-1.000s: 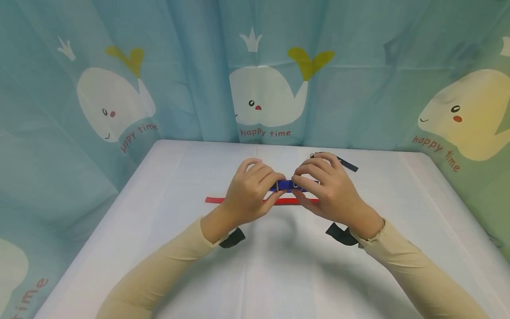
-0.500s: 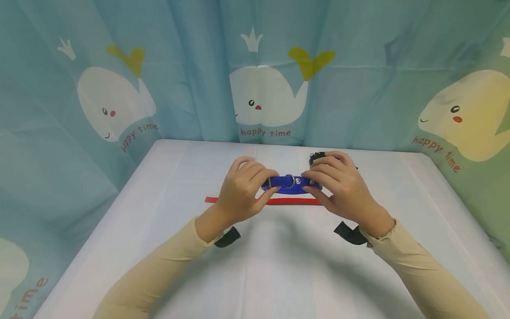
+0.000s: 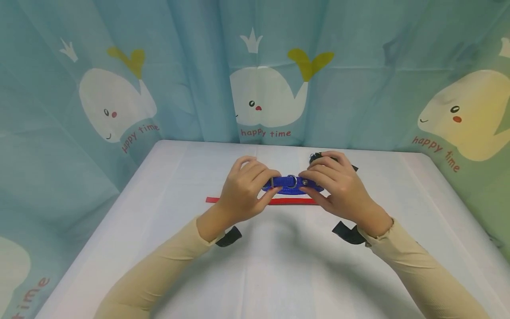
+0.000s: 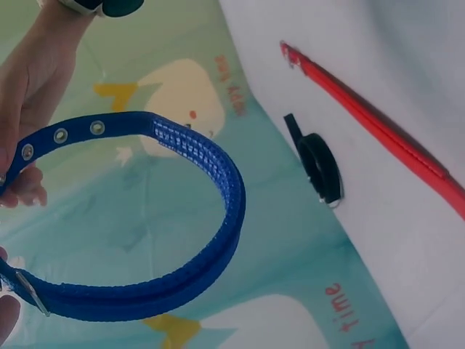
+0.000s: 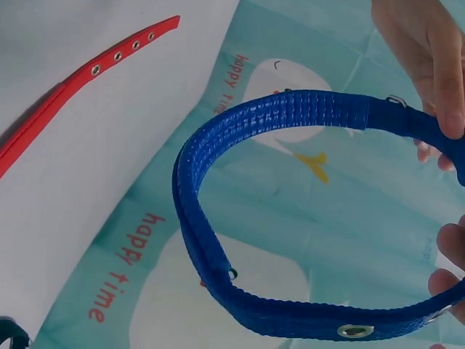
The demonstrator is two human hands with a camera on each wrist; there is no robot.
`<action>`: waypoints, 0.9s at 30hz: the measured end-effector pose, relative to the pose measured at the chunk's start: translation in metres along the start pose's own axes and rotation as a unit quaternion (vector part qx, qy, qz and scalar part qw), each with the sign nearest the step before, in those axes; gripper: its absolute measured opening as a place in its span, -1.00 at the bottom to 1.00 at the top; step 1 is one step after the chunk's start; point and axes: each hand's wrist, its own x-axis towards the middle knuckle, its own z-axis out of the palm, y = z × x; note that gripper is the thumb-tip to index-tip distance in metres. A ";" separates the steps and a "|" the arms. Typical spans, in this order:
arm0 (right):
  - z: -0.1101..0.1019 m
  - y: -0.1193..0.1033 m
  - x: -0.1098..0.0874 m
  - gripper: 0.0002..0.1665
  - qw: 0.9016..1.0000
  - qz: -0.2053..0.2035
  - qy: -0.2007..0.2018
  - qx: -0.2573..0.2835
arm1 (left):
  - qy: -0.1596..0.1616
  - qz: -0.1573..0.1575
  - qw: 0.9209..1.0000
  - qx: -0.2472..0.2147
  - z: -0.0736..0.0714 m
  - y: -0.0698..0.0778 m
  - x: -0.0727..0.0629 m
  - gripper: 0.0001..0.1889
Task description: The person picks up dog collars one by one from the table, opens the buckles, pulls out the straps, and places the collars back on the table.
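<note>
A blue collar with metal eyelets, a buckle and a D-ring is held up between my hands above the table. In the head view, my left hand pinches it at the buckle end. My right hand pinches the eyelet side between thumb and fingers, covering part of the strap. From the left wrist, the blue collar appears as a wide loop with a quilted lining. The right wrist view shows the loop of the same collar too, with one eyelet low down.
A red collar lies stretched out on the white table below my hands. Behind my right hand rests a black collar, coiled and partly hidden in the head view. A curtain with whale prints hangs at the back.
Both hands first moved apart, the left one going left and the right one going right, baring more of the blue collar. Since then my right hand has shifted slightly back left.
</note>
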 end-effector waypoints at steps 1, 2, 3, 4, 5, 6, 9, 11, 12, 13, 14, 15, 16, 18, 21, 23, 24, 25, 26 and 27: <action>0.000 0.000 0.000 -0.46 1.000 0.002 -0.001 0.002 | 0.001 0.000 1.000 0.001 0.000 0.000 0.000 -0.75; 0.000 0.000 0.000 -0.46 1.000 0.003 -0.001 0.006 | 0.001 -0.001 1.000 0.000 0.000 0.000 0.000 -0.75; 0.000 -0.001 0.000 -0.45 1.000 0.004 -0.003 0.010 | 0.001 0.000 1.000 0.000 0.000 0.000 0.000 -0.75; 0.000 -0.001 0.001 -0.45 1.000 0.006 -0.005 0.012 | 0.000 0.002 1.000 -0.001 0.000 0.000 0.000 -0.75; 0.001 -0.002 0.002 -0.45 1.000 0.006 -0.008 0.015 | -0.001 0.003 1.000 0.000 0.001 0.000 0.000 -0.76; 0.001 -0.003 0.002 -0.46 1.000 0.006 -0.008 0.017 | -0.003 0.003 1.000 0.001 0.001 0.000 0.000 -0.75; 0.001 -0.003 0.002 -0.46 1.000 0.006 -0.015 0.008 | -0.011 0.002 1.000 0.006 0.001 0.001 0.000 -0.75; -0.001 -0.003 0.001 -0.45 1.000 0.006 -0.013 0.000 | -0.013 -0.005 1.000 0.010 -0.001 0.000 0.000 -0.75; -0.002 -0.002 0.000 -0.44 1.000 0.008 -0.010 -0.003 | -0.012 -0.009 1.000 0.011 -0.002 -0.001 0.000 -0.75; -0.004 -0.001 -0.001 -0.43 1.000 0.010 -0.011 -0.006 | -0.011 -0.013 1.000 0.010 -0.003 -0.001 -0.001 -0.75; -0.005 0.000 -0.002 -0.43 1.000 0.013 -0.011 -0.005 | -0.010 -0.016 1.000 0.010 -0.004 -0.002 -0.001 -0.75; -0.006 0.001 -0.002 -0.44 1.000 0.015 -0.011 -0.005 | -0.008 -0.017 1.000 0.009 -0.005 -0.003 -0.001 -0.75; -0.007 0.001 -0.003 -0.45 1.000 0.015 -0.011 -0.003 | -0.006 -0.019 1.000 0.008 -0.005 -0.003 -0.001 -0.75; -0.006 0.002 -0.003 -0.47 1.000 0.014 -0.011 0.003 | -0.003 -0.016 1.000 0.006 -0.005 -0.004 0.000 -0.75; -0.002 0.001 -0.001 -0.50 1.000 0.009 -0.011 0.014 | -0.003 -0.005 1.000 0.005 -0.003 -0.003 0.001 -0.76; 0.001 -0.001 0.000 -0.50 1.000 0.005 -0.009 0.023 | -0.005 0.002 1.000 0.004 -0.001 -0.001 0.001 -0.76; 0.002 -0.002 0.001 -0.50 1.000 0.005 -0.010 0.028 | -0.007 0.005 1.000 0.003 0.000 -0.001 0.002 -0.75; 0.003 -0.003 0.002 -0.49 0.999 0.005 -0.012 0.032 | -0.008 0.009 1.000 0.002 0.001 0.001 0.002 -0.76; 0.004 -0.004 0.003 -0.48 0.999 0.005 -0.015 0.034 | -0.009 0.012 1.000 0.001 0.002 0.002 0.002 -0.76; 0.005 -0.004 0.003 -0.48 0.999 0.003 -0.015 0.036 | -0.010 0.015 1.000 0.001 0.002 0.002 0.002 -0.76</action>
